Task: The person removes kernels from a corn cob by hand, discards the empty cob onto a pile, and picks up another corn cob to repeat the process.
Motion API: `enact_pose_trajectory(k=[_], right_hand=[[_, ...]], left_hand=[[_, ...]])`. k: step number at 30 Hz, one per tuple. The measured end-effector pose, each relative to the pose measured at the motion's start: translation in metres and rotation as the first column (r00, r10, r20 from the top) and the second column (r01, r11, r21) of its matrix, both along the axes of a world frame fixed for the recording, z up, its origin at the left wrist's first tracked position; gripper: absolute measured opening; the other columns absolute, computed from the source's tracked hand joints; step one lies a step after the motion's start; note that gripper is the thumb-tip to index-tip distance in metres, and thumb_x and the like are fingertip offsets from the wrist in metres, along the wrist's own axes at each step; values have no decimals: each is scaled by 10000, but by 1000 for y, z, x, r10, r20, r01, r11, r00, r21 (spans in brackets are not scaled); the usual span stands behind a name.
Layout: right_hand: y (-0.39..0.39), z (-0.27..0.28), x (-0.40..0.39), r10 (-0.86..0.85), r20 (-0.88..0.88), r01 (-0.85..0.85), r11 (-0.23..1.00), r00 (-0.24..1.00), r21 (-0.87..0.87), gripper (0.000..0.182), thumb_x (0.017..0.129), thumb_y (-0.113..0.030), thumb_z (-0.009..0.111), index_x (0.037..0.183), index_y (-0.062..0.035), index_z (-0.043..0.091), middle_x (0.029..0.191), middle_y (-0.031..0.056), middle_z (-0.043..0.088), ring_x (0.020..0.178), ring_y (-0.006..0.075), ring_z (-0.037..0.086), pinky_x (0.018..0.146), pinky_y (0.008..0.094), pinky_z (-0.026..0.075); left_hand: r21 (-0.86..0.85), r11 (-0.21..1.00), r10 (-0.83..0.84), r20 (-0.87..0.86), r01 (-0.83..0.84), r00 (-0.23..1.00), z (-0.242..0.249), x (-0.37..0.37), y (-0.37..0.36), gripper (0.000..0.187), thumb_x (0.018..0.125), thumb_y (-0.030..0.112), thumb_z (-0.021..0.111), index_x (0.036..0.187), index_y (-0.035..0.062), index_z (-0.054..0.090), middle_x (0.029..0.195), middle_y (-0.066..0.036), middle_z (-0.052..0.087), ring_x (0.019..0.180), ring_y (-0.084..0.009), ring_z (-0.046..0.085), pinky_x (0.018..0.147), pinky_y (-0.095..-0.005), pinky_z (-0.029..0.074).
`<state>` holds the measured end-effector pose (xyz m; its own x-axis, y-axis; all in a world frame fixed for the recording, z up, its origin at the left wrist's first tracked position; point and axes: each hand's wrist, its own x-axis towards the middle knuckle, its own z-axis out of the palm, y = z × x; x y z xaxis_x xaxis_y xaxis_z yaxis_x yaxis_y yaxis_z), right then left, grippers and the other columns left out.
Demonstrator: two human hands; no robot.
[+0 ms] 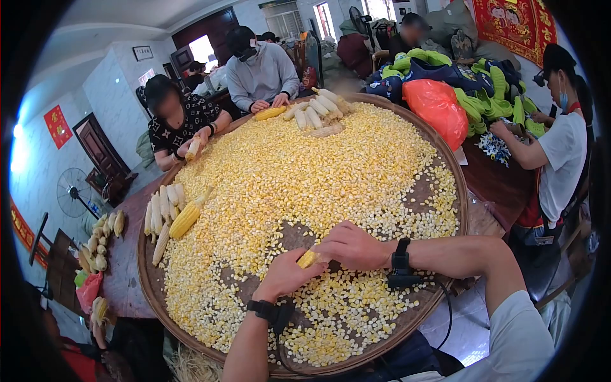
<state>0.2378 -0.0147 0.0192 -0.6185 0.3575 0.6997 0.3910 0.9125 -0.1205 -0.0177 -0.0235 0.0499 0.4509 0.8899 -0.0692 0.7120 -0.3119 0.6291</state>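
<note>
Between my two hands is a yellow corn cob (308,258), held low over a big round tray (463,219) spread with loose corn kernels (305,172). My left hand (287,275) wraps round the cob's near end. Bent over its other end, my right hand (352,245) has its fingers closed on the cob and hides part of it. A dark band with a small device sits on each of my wrists. Farther left in the tray lies a full yellow corn cob (186,219), beside several stripped cobs (164,202).
More stripped cobs (321,108) are heaped at the tray's far edge. Two people across the tray handle corn cobs. To the right, another person stands by a red plastic bag (435,109) and green shoe-like items (487,102). More corn (100,240) lies on the table at left.
</note>
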Motion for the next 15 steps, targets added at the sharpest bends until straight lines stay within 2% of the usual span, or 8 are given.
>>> enact_pose_trajectory(k=[1, 4, 7, 10, 13, 15], right_hand=[[1, -1, 0, -7, -21, 6, 999, 1000, -33, 467, 929, -120, 749, 1392, -132, 689, 1163, 33, 723, 1116, 249, 683, 1024, 435, 484], [3, 4, 4, -116, -37, 116, 993, 993, 23, 467, 942, -107, 737, 1405, -136, 682, 1214, 54, 721, 1150, 264, 684, 1042, 439, 477], [0, 11, 2, -154, -51, 155, 988, 987, 14, 434, 964, -146, 738, 1394, -130, 684, 1274, 64, 712, 1194, 257, 672, 1054, 442, 473], [-4, 8, -2, -46, 28, 46, 999, 999, -14, 407, 978, -200, 741, 1376, -131, 687, 1313, 53, 704, 1233, 245, 659, 1055, 445, 473], [-6, 3, -7, -33, 45, 33, 999, 998, -5, 394, 975, -242, 746, 1350, -132, 692, 1322, 35, 704, 1245, 229, 651, 1057, 438, 468], [-3, 3, -6, -25, 53, 25, 1000, 998, 11, 388, 973, -246, 747, 1341, -132, 694, 1317, 27, 706, 1233, 223, 655, 1058, 431, 464]], left_hand=[[32, 999, -6, 13, 5, 1000, -2, -1, 1, 566, 913, 575, 828, 1196, 86, 791, 1013, -138, 800, 919, -289, 760, 843, -405, 575], [-90, 996, 15, -19, -17, 1000, 9, 1, -1, 695, 867, 664, 804, 1196, 52, 779, 1037, -227, 794, 963, -395, 767, 852, -466, 582], [-128, 992, 12, -45, -18, 999, 14, 2, -1, 701, 870, 653, 803, 1233, 55, 772, 1088, -247, 792, 1013, -414, 765, 884, -473, 587], [-27, 1000, -13, 45, 14, 999, 0, -1, 1, 701, 869, 640, 806, 1256, 57, 765, 1106, -251, 790, 1035, -423, 761, 902, -474, 590], [-20, 1000, -5, 20, 5, 1000, -3, -2, 2, 562, 920, 536, 837, 1245, 81, 770, 1069, -159, 802, 960, -294, 770, 872, -403, 581], [-36, 999, 1, 16, 0, 1000, -1, -1, 1, 565, 915, 534, 844, 1248, 83, 770, 1076, -157, 804, 967, -293, 771, 874, -403, 581]])
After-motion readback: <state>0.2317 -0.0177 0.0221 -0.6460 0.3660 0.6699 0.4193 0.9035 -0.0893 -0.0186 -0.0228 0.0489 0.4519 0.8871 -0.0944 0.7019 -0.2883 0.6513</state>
